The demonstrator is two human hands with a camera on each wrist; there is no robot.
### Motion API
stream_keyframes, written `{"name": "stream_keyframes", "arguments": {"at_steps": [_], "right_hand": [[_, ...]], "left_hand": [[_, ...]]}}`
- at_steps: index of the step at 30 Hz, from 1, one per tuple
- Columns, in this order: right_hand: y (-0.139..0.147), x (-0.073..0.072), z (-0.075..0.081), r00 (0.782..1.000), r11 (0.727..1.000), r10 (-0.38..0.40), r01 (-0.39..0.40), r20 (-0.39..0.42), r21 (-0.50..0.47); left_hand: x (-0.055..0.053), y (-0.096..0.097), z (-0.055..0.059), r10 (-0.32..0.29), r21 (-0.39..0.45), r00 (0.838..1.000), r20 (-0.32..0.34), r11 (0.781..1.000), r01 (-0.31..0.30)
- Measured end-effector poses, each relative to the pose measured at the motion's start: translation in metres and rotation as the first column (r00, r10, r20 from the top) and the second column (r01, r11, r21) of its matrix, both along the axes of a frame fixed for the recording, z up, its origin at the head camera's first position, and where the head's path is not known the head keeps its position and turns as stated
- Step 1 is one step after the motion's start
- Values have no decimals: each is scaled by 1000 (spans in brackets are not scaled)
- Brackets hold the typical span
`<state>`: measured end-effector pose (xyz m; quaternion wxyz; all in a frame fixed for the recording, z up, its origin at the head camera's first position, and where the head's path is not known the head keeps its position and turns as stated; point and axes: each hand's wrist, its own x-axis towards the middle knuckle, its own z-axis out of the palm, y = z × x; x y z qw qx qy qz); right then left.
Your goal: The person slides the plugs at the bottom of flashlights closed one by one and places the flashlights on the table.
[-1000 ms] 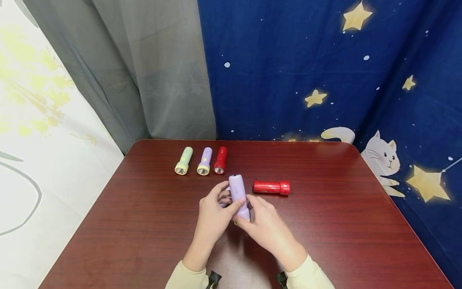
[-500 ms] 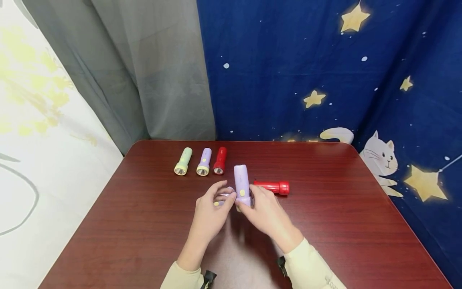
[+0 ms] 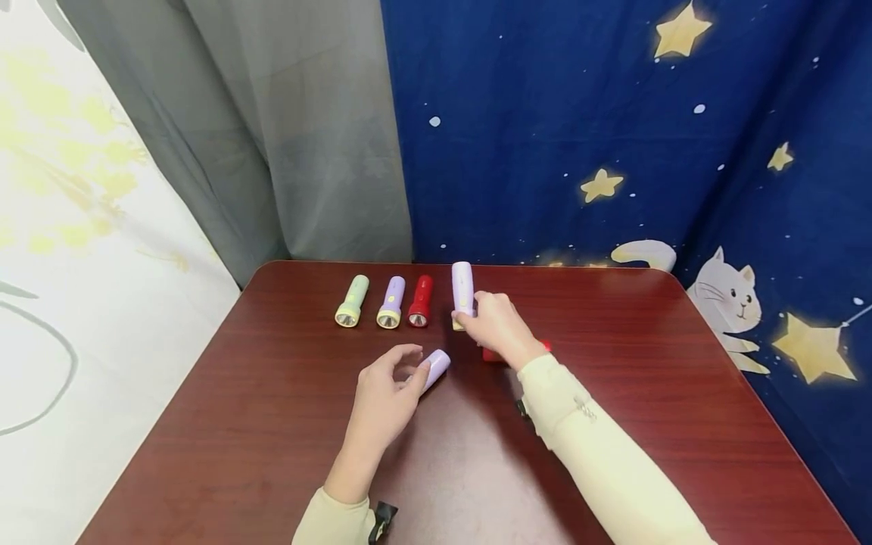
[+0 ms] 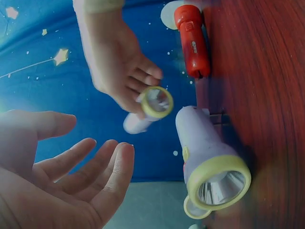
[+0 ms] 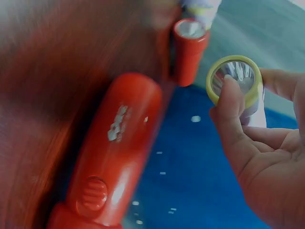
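My right hand (image 3: 500, 325) pinches a lilac flashlight (image 3: 462, 284) by its yellow-rimmed head, at the far side of the table. The right wrist view shows the thumb across the flashlight's lens (image 5: 243, 78). A second lilac flashlight (image 3: 438, 363) lies on the table beside my left hand (image 3: 384, 390), partly hidden by it in the head view. From the left wrist, the fingers (image 4: 112, 186) look loosely extended and apart from that flashlight (image 4: 200, 131). Under my right wrist lies a red flashlight (image 3: 492, 355), mostly covered in the head view.
Left of the held flashlight, a green flashlight (image 3: 352, 300), a lilac flashlight (image 3: 391, 301) and a red flashlight (image 3: 421, 300) lie in a row, lenses toward me. The dark red wooden table (image 3: 633, 424) ends at curtains (image 3: 518, 151) behind.
My right hand has carried the lilac flashlight forward, away from my left hand, toward the row. My left thumb no longer touches it. The second lilac flashlight shows more now.
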<state>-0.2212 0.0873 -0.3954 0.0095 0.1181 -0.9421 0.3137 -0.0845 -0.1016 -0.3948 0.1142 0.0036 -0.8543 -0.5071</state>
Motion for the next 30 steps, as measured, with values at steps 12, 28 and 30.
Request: {"name": "stream_keyframes", "arguments": {"at_steps": [12,28,30], "right_hand": [[-16,-61,-14,970,999,-3,-8,244,42],[-33,-74,-28,954,992,-17,-22,299,126],[-33,-75,-28,952,992,-21,-17,307,122]], "left_hand": [[-2,-5,-2,-6,52,999,52,999,3],[-3,-6,-4,1,37,998,62,999,-4],[-3,-6,-4,3,21,998,60,1000,-4]]}}
